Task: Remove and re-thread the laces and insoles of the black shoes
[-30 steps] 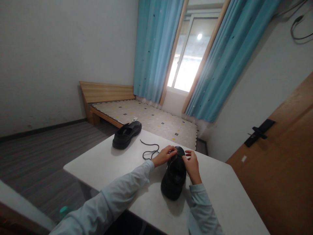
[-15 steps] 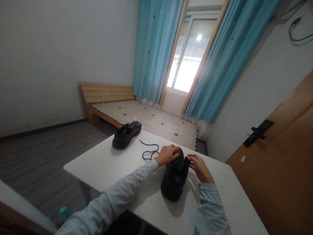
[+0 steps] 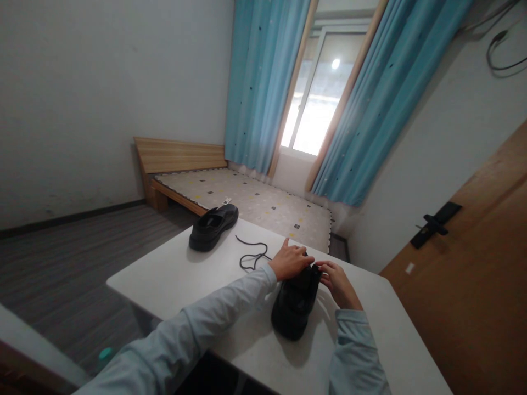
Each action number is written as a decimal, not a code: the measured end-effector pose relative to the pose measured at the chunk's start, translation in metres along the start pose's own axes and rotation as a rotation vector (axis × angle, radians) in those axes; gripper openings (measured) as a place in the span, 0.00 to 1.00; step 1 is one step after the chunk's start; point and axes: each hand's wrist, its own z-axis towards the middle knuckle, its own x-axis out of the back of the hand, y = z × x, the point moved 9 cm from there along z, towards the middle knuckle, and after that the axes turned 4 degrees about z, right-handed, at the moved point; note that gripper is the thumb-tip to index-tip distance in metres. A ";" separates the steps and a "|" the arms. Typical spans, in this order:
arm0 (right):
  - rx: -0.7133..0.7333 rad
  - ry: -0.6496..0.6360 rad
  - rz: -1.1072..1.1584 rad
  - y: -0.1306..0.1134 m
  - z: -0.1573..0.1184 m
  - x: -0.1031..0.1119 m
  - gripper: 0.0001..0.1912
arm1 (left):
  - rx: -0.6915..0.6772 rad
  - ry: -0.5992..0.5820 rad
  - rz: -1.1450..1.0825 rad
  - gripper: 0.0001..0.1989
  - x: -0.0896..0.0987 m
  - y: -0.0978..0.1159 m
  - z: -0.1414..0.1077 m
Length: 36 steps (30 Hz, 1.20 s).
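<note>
A black shoe (image 3: 293, 310) stands on the white table (image 3: 164, 274), its heel toward me. My left hand (image 3: 290, 261) lies over the front part of this shoe, its fingers reaching right and the thumb raised. At the shoe's right side, my right hand (image 3: 335, 280) pinches the edge of the black upper near the opening. The fingertips of both hands are close together. A second black shoe (image 3: 213, 226) rests at the table's far left edge. Between the shoes lies a loose dark lace (image 3: 253, 255), one end running toward my left hand.
Behind the table is a bed (image 3: 255, 197) with a patterned mattress and wooden headboard. A wooden door (image 3: 473, 263) with a black handle is on the right. A dark object (image 3: 218, 376) shows at the near table edge. A green-topped item (image 3: 106, 355) is at lower left.
My left hand has moved right across the front of the near shoe, closer to my right hand, and its thumb has lifted. My right hand has hardly moved.
</note>
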 end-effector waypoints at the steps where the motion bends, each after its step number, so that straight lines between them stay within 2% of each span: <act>1: -0.001 -0.004 0.002 0.001 0.000 0.000 0.06 | -0.009 0.003 0.010 0.09 0.001 0.001 0.000; 12: 0.002 -0.006 0.011 0.000 0.001 0.000 0.06 | -0.073 0.031 0.076 0.12 0.008 0.009 -0.002; 21: 0.035 -0.045 -0.051 0.001 0.003 -0.001 0.06 | -0.061 0.022 0.093 0.12 0.007 0.011 0.000; 36: 0.054 -0.068 -0.013 -0.001 0.003 -0.002 0.08 | -0.033 0.010 0.055 0.11 0.006 0.010 0.002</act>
